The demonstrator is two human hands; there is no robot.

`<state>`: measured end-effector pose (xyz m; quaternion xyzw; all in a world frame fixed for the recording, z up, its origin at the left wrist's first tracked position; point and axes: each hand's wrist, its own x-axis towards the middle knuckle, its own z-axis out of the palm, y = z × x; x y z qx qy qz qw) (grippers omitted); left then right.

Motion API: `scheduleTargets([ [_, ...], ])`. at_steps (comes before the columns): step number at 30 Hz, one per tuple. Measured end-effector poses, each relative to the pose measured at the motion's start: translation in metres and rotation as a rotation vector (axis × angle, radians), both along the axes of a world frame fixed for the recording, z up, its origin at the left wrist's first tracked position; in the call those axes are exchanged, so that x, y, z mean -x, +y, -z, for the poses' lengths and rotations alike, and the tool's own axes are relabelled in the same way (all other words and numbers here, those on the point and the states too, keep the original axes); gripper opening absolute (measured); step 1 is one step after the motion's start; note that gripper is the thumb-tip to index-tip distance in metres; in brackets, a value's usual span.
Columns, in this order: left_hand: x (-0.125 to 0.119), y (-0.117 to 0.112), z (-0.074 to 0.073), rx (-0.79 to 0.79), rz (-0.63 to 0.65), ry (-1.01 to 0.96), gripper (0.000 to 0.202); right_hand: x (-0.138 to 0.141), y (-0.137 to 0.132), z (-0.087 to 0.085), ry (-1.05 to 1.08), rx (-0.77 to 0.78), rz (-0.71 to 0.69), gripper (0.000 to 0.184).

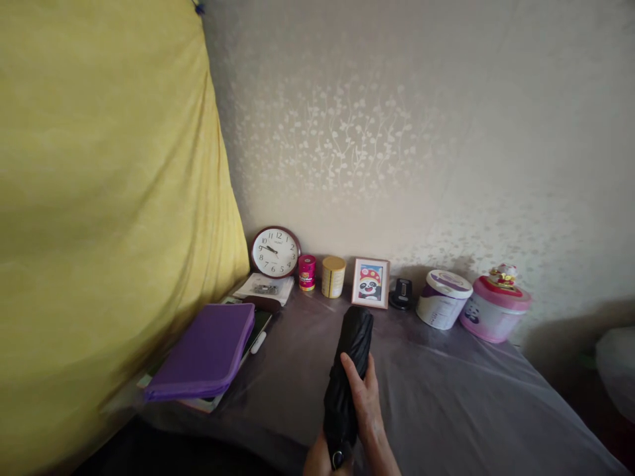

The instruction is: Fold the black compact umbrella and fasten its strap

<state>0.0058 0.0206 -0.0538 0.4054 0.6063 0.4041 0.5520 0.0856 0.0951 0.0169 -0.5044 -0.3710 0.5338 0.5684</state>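
A folded black umbrella (353,344) points away from me over the front middle of the table. Around its right side, about halfway along, my right hand (364,396) is closed, with the thumb lying on top of the cloth. At the near end my left hand (320,457) grips the umbrella close to its handle; the lower picture edge cuts off part of this hand. Beyond the umbrella's tip stands a framed panda picture (370,283).
On the grey-covered table (446,396), a purple folder (203,350) lies left. Along the wall stand a round clock (276,251), a pink can (307,273), a yellow can (333,277), a black stapler-like object (401,294), a white tub (443,301) and a pink tub (491,314). A yellow curtain (109,165) hangs left.
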Motion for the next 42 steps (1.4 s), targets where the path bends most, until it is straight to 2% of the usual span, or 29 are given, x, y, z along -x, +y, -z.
scheduleTargets([
  [3, 0.003, 0.0, -0.005, -0.048, 0.017, 0.139, 0.05, 0.001, 0.0, 0.001, 0.01, 0.019, -0.013, 0.064],
  [5, 0.006, -0.003, -0.016, -0.129, 0.062, 0.04, 0.047, 0.001, -0.001, 0.0, 0.048, 0.063, -0.033, 0.063],
  [6, 0.008, -0.006, -0.022, -0.151, 0.132, -0.051, 0.048, 0.0, -0.002, -0.001, 0.08, 0.085, -0.046, 0.063],
  [9, 0.013, -0.012, -0.042, -0.013, 0.339, -0.331, 0.042, -0.002, -0.004, -0.002, 0.21, 0.129, -0.114, 0.061],
  [12, 0.013, -0.014, -0.051, 0.028, 0.368, -0.37, 0.032, -0.003, -0.004, -0.003, 0.246, 0.127, -0.141, 0.059],
  [14, 0.009, -0.014, -0.049, 0.075, 0.33, -0.277, 0.028, -0.003, -0.004, -0.004, 0.185, 0.111, -0.122, 0.059],
  [16, 0.006, -0.013, -0.04, 0.082, 0.285, -0.163, 0.033, -0.003, -0.003, -0.003, 0.109, 0.08, -0.089, 0.059],
  [18, 0.003, -0.012, -0.025, -0.005, 0.226, -0.049, 0.047, -0.001, -0.001, 0.001, 0.046, 0.046, -0.042, 0.059],
  [20, 0.003, -0.011, -0.009, -0.191, 0.157, 0.07, 0.06, 0.0, 0.001, 0.005, 0.002, 0.022, -0.006, 0.058],
  [22, 0.005, -0.01, 0.0, -0.218, 0.168, 0.165, 0.071, 0.001, 0.002, 0.01, -0.01, 0.019, 0.006, 0.057],
  [24, 0.008, -0.011, -0.002, -0.236, 0.139, 0.164, 0.072, 0.001, 0.002, 0.012, 0.023, 0.043, -0.004, 0.055],
  [26, 0.012, -0.011, -0.014, -0.19, 0.238, 0.033, 0.065, 0.0, 0.001, 0.011, 0.086, 0.078, -0.033, 0.054],
  [28, 0.016, -0.013, -0.028, -0.021, 0.373, -0.185, 0.057, -0.001, -0.001, 0.01, 0.156, 0.102, -0.087, 0.052],
  [31, 0.016, -0.015, -0.04, 0.033, 0.404, -0.353, 0.043, -0.002, -0.003, 0.008, 0.178, 0.097, -0.142, 0.049],
  [33, 0.013, -0.015, -0.036, 0.081, 0.36, -0.295, 0.044, -0.003, -0.002, 0.009, 0.112, 0.081, -0.125, 0.05],
  [35, 0.011, -0.013, -0.024, 0.056, 0.282, -0.19, 0.054, -0.003, -0.001, 0.012, 0.022, 0.058, -0.085, 0.053],
  [36, 0.01, -0.012, -0.017, 0.002, 0.244, -0.137, 0.06, -0.002, 0.001, 0.015, -0.02, 0.045, -0.065, 0.054],
  [38, 0.01, -0.01, -0.003, -0.208, 0.163, -0.031, 0.072, -0.001, 0.003, 0.019, -0.094, 0.025, -0.021, 0.055],
  [40, 0.012, -0.009, 0.004, -0.193, 0.191, 0.066, 0.081, -0.001, 0.005, 0.023, -0.129, 0.018, 0.009, 0.054],
  [42, 0.016, -0.01, 0.001, -0.146, 0.196, 0.102, 0.084, 0.0, 0.004, 0.024, -0.114, 0.038, 0.012, 0.054],
])
